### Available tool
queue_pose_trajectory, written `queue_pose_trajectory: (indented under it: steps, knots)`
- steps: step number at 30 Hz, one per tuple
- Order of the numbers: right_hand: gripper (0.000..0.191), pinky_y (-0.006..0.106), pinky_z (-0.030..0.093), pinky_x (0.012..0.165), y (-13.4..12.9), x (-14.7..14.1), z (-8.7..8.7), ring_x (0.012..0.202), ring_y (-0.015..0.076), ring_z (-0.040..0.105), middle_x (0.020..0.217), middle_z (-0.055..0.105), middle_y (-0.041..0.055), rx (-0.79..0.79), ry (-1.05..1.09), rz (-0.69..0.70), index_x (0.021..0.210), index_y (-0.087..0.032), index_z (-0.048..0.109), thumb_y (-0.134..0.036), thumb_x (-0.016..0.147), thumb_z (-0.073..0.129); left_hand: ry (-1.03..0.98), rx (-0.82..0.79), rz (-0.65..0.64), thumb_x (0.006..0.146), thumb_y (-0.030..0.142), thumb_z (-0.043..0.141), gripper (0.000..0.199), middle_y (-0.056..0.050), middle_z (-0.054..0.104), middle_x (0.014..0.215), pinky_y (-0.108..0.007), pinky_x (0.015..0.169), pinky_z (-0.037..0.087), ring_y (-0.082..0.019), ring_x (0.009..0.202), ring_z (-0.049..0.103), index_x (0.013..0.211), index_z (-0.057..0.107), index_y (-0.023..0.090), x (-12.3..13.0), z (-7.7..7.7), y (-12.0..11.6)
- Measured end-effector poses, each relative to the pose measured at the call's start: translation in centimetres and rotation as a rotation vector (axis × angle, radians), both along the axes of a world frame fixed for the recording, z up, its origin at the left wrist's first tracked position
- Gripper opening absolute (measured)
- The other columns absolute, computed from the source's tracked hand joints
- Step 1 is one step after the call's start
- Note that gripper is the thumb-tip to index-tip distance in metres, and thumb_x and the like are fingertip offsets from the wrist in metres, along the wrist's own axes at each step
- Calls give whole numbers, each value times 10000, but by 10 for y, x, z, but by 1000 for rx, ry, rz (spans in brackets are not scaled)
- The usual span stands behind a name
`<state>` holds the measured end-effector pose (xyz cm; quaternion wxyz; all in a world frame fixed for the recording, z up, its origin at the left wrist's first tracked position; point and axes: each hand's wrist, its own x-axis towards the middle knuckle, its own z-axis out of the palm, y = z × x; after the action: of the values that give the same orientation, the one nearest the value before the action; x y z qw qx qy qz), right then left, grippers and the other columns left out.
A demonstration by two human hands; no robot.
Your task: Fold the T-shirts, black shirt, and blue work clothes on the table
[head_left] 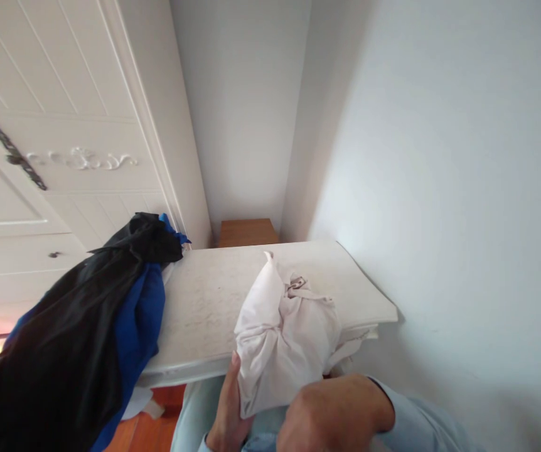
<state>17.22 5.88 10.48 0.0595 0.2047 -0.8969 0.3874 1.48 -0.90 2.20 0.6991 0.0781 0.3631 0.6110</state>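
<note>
A white cloth bundle [289, 339], creased and gathered at its middle, stands tilted at the front edge of a white table [204, 301]. Its pointed corner and a twisted fold stick up over the tabletop. My left hand [230, 402] grips the bundle's lower left side, the thumb lying along its edge and the other fingers mostly out of sight. Against the lower right of the bundle is my right hand [315, 414], bent at the wrist. Its fingers are hidden, so what they do there does not show.
Black fabric [68, 314] and blue fabric [141, 314] drape over the table's left end. A white wardrobe [73, 113] stands to the left, with a dark handle. Behind the table is a brown wooden box or cabinet [246, 232]. A pale wall [440, 157] bounds the right side.
</note>
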Motion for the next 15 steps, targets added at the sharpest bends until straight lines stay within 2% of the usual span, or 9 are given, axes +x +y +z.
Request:
queue_pose_trajectory:
  steps: [1,3,5,7,9,11,13,15]
  knots:
    - [152,206,523,769,-2,5,1,828,144,684,854,713,31,-49,-21,-114,864,-220,617,-257,973,518,6,-37,12,615,684,830,726,-158,781,1057,-476,1002,531,-400,1133,681,1085,771,133,-3,2,-2]
    - [156,248,533,886,6,18,4,950,160,692,997,735,55,-83,-45,-506,1021,-213,667,-293,993,537,19,-101,64,581,505,914,648,-140,788,1031,-454,985,543,-391,1090,703,1083,764,124,-9,4,-6]
    - [238,332,504,1028,22,31,1,1150,200,648,1198,708,95,-11,-65,-858,1187,-219,661,-279,982,556,75,-130,142,603,400,919,616,-131,789,1032,-429,954,560,-373,1058,719,1120,746,113,-15,6,-9]
    - [414,430,426,1147,40,40,-16,1347,246,528,1413,603,133,102,-99,-1056,1355,-214,587,-218,941,572,149,-178,203,664,373,887,566,-128,787,1050,-408,917,577,-352,1031,731,1140,733,108,-22,5,-12]
    - [606,503,362,1198,55,43,-43,1463,281,397,1550,476,156,200,-138,-1138,1479,-194,479,-169,886,598,189,-266,252,745,364,829,449,-118,785,1068,-385,885,592,-323,1008,741,1110,741,118,-28,3,-16]
    - [621,549,343,1202,62,38,-71,1481,301,364,1543,483,169,265,-139,-1141,1470,-175,497,-138,859,602,165,-307,285,812,375,771,359,-105,782,1087,-371,875,600,-306,1017,740,1084,749,142,-34,2,-21]
    - [406,570,358,1178,55,27,-88,1351,294,514,1330,657,158,286,-76,-1089,1277,-181,656,-118,886,563,119,-301,319,848,397,736,332,-102,785,1075,-367,872,607,-306,1037,736,1078,752,158,-39,2,-27]
    - [253,561,384,1147,36,14,-89,1093,246,648,1030,743,102,240,29,-1004,1019,-204,727,-114,938,506,106,-286,384,856,404,724,341,-107,791,1034,-366,853,617,-311,1026,741,1088,747,155,-45,5,-33]
